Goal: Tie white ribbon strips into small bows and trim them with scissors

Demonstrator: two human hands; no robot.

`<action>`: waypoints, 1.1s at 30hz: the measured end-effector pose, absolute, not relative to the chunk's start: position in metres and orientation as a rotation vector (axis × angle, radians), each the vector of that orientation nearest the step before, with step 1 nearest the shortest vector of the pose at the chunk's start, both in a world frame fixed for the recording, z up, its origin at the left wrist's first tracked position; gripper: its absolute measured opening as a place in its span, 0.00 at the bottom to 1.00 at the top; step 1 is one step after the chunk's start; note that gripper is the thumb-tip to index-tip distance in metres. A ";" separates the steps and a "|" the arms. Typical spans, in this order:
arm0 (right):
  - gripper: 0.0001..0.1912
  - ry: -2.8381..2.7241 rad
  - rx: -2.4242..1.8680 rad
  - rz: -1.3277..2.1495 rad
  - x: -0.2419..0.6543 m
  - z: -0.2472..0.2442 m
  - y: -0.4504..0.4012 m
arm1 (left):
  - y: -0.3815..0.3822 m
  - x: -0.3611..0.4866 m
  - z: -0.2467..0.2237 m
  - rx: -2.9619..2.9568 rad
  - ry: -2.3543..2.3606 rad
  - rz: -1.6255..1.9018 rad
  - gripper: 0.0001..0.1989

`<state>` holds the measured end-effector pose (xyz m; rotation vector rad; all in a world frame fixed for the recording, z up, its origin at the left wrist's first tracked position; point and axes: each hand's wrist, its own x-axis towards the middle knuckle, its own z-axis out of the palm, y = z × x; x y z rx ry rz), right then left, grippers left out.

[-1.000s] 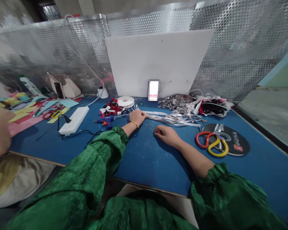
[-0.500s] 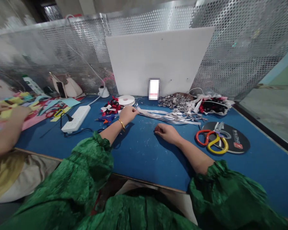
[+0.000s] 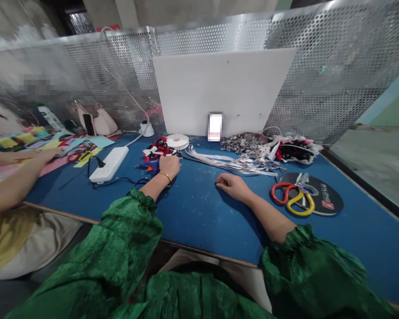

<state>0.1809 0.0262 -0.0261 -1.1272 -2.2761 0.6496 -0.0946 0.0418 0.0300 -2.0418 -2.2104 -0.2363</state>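
The left hand (image 3: 169, 165) is held knuckles up over the bench (image 3: 193, 212), its fingers curled and turned from view; whether anything is gripped in it cannot be told. A gold-coloured bracelet (image 3: 166, 176) is worn on that wrist. Just beside it, on its left, a blue glue gun (image 3: 148, 165) with an orange part is seen, its near end partly hidden by the hand; contact between them cannot be made out. Behind the gun, red, black and white ribbon bows (image 3: 157, 148) are heaped, with a white ribbon spool (image 3: 177, 141) laid flat behind them.

The right hand (image 3: 233, 186) is rested on the bench, well apart from the left, with its fingers loosely curled; whether something small is pinched there cannot be told. Beyond both hands, long white ribbon strips (image 3: 216, 162) are spread sideways, their right ends reaching a heap of silvery ribbon pieces (image 3: 244, 144). A phone (image 3: 215, 127) is leaned upright against a white board (image 3: 222, 88). To the right, scissors (image 3: 298, 195) with one red and one yellow handle are laid partly across a black disc (image 3: 334, 192). To the left, a white power strip (image 3: 110, 165) is placed, with a black plug inserted.
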 end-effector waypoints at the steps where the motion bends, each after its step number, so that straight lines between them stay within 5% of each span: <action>1: 0.04 -2.273 -1.122 0.658 0.181 -0.026 0.026 | 0.038 -0.094 0.033 -2.025 -2.188 -0.243 0.13; 11: 0.09 -2.195 -1.124 0.738 0.189 -0.023 0.028 | 0.011 -0.038 0.040 -2.411 -1.858 -0.429 0.12; 14: 0.11 -2.145 -1.184 0.675 0.195 -0.020 0.030 | 0.011 -0.031 0.024 -2.504 -1.845 -0.708 0.11; 17: 0.14 -2.095 -1.260 0.532 0.201 -0.017 0.032 | 0.013 -0.037 0.014 -2.562 -1.763 -0.928 0.21; 19: 0.14 -2.079 -1.292 0.427 0.204 -0.016 0.033 | 0.014 -0.039 0.011 -2.609 -1.764 -1.022 0.16; 22: 0.10 -2.093 -1.310 0.299 0.203 -0.017 0.032 | 0.012 -0.036 0.008 -2.683 -1.761 -1.027 0.07; 27: 0.09 -2.236 -1.352 -0.031 0.191 -0.011 0.039 | 0.001 -0.025 0.006 -2.824 -1.711 -0.954 0.18; 33: 0.11 -2.283 -1.479 -0.306 0.168 0.007 0.095 | -0.002 -0.023 0.007 -2.895 -1.628 -0.822 0.17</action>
